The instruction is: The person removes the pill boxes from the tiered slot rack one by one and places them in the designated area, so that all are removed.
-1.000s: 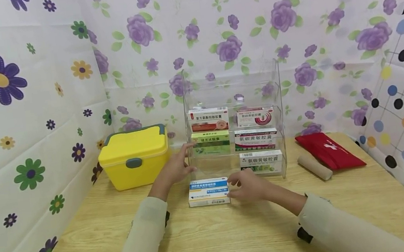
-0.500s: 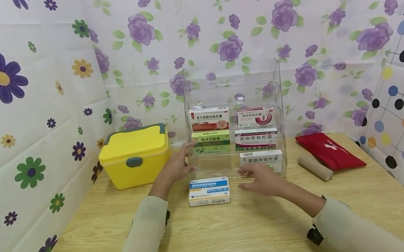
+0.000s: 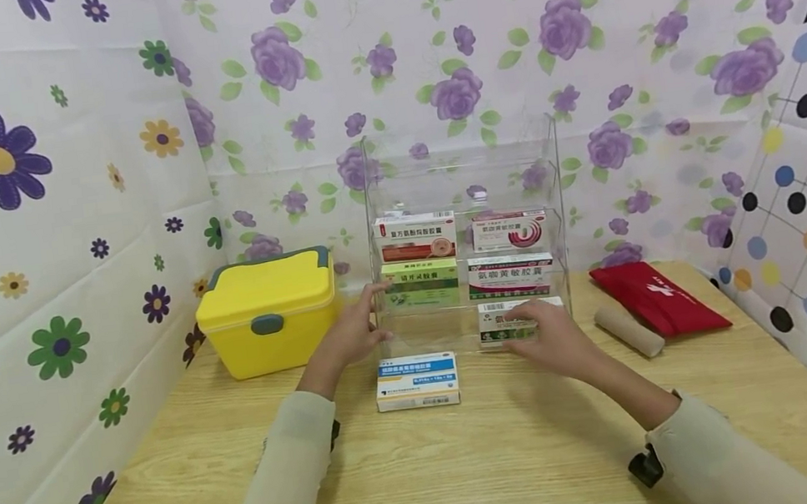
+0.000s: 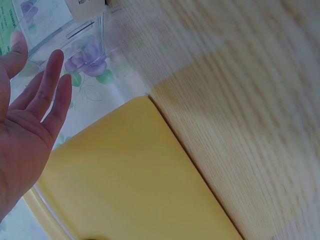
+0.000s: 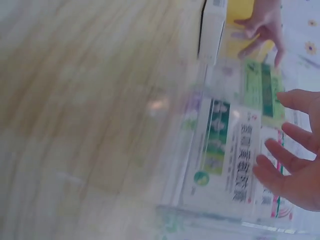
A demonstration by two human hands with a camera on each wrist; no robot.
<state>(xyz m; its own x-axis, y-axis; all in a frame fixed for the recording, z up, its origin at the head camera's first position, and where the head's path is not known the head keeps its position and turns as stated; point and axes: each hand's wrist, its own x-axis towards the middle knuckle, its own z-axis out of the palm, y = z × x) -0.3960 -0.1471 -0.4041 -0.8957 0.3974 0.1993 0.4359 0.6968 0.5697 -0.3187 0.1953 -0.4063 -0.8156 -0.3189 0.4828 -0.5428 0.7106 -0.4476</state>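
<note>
A transparent tiered rack (image 3: 424,333) holds several medicine boxes. My left hand (image 3: 348,330) is at its left edge, fingers extended; whether they touch the rack I cannot tell. In the left wrist view, that hand (image 4: 25,125) holds nothing. My right hand (image 3: 556,341) is in front of the white and green medicine box (image 3: 496,326) on the lowest tier, partly covering it. The right wrist view has this hand (image 5: 300,150) with spread fingers, apart from the box (image 5: 225,150). A blue and white medicine box (image 3: 416,382) lies on the table before the rack.
Left of the rack stands a yellow case (image 3: 268,315) with a grey-blue latch. To the right lie a red pouch (image 3: 659,300) with a white cross and a tan roll (image 3: 628,331). Patterned cloth (image 3: 446,45) hangs behind the wooden table (image 3: 416,477).
My right hand has left the blue and white box and moved right and slightly up, to the lower right box. The left hand has stayed at the rack's left edge.
</note>
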